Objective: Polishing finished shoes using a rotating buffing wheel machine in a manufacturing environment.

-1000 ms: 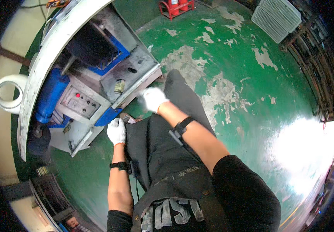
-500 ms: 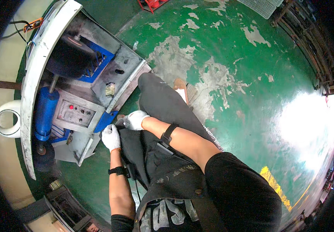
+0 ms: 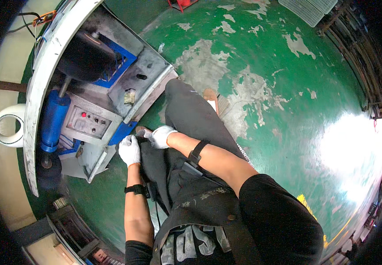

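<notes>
My left hand, in a white knit glove, is closed in a fist at the far edge of the dark apron over my lap, near a blue panel of the machine. Whether cloth or anything else is inside the fist cannot be made out. Just right of it, my right hand, gloved the same way, rests at the dark cloth with its fingers bent over and mostly hidden. A small gap lies between the two hands. Black straps circle both forearms.
A grey and white machine stands at left with a black wheel, a blue cylinder and a control panel. Behind it sits a white ring. The green floor is worn. Grey gloves lie in my apron pocket.
The whole view has shifted a little, so the machine appears slightly further right and higher. Both hands keep about the same pose at the dark cloth.
</notes>
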`<state>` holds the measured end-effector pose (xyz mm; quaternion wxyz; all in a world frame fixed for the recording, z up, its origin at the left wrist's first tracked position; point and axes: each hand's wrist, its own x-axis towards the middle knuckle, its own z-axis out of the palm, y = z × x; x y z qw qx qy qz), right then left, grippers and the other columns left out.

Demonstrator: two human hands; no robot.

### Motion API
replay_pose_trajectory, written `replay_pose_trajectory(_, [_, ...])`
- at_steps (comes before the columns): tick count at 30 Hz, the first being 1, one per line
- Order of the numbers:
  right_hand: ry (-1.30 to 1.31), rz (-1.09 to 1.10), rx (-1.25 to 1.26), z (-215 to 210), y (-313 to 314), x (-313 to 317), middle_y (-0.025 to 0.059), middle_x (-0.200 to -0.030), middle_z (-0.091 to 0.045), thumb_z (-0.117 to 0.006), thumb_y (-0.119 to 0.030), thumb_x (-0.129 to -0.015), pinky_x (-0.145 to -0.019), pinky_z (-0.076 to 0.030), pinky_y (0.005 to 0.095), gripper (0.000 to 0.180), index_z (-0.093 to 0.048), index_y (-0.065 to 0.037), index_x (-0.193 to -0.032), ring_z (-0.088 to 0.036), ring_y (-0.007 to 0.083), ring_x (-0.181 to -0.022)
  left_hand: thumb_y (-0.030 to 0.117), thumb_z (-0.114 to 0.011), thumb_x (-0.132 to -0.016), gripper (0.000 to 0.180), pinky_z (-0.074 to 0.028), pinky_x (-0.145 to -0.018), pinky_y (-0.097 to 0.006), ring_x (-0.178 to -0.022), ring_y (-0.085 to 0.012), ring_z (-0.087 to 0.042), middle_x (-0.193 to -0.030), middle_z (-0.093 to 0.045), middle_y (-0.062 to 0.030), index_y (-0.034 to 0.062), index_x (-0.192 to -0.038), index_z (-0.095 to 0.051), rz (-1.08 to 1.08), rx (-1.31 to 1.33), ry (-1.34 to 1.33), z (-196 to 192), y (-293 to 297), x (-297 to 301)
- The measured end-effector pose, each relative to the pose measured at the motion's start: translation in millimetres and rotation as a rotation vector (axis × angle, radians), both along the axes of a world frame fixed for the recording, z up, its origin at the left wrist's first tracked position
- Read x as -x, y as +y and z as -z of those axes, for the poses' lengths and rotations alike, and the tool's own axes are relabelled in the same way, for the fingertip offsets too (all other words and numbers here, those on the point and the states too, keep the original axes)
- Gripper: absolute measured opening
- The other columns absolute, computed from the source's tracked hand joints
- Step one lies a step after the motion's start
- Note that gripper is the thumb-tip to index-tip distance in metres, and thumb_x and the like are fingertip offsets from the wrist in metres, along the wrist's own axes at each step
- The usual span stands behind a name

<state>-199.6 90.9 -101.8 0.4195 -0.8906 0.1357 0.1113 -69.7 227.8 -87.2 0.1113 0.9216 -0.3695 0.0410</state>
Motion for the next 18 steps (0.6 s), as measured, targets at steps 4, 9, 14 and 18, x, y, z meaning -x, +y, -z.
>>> replay_pose_trajectory(4, [-0.088,0.046,0.019,7.5,5.3,1.6,0.0154,-0.096,-0.068,-0.053,-0.030,-0.082,-0.079,-0.050,0.0468,0.030,-0.068,-0.013,-0.102,-0.065,0.0365,-0.089,0.028,-0.054,-0.089,0.026,-0.048,-0.079,-0.042,-0.087,-0.0326,-0.061,-0.090,-0.068,-0.0131,0.0079,-0.086,-0.069,0.014,0.008,-0.017,1.6,2.1,-2.3])
replay_pose_trajectory(9, [-0.068,-0.001,0.046,10.2,5.6,4.3,0.0148,-0.098,-0.068,-0.055,-0.032,-0.082,-0.080,-0.050,0.0466,0.030,-0.069,-0.012,-0.101,-0.065,0.0359,-0.091,0.028,-0.054,-0.089,0.026,-0.048,-0.079,-0.042,-0.086,-0.0326,-0.062,-0.090,-0.068,-0.0133,0.0080,-0.086,-0.070,0.021,0.018,-0.005,-0.3,2.0,-3.2])
replay_pose_trajectory(14, [-0.044,-0.037,0.076,7.3,11.4,4.1,0.0146,-0.101,-0.068,-0.055,-0.033,-0.082,-0.080,-0.051,0.0463,0.030,-0.069,-0.011,-0.099,-0.065,0.0359,-0.092,0.029,-0.053,-0.089,0.027,-0.048,-0.078,-0.042,-0.086,-0.0322,-0.062,-0.090,-0.068,-0.0129,0.0082,-0.086,-0.070,0.009,0.055,0.003,0.6,4.0,-3.7])
replay_pose_trajectory(18, [-0.031,-0.055,0.073,4.7,13.8,5.2,0.0153,-0.103,-0.068,-0.055,-0.033,-0.083,-0.081,-0.050,0.0460,0.031,-0.068,-0.012,-0.101,-0.064,0.0360,-0.094,0.030,-0.054,-0.089,0.027,-0.048,-0.079,-0.042,-0.086,-0.0319,-0.062,-0.091,-0.068,-0.0129,0.0084,-0.087,-0.070,0.012,0.042,0.004,-0.4,4.1,-4.1])
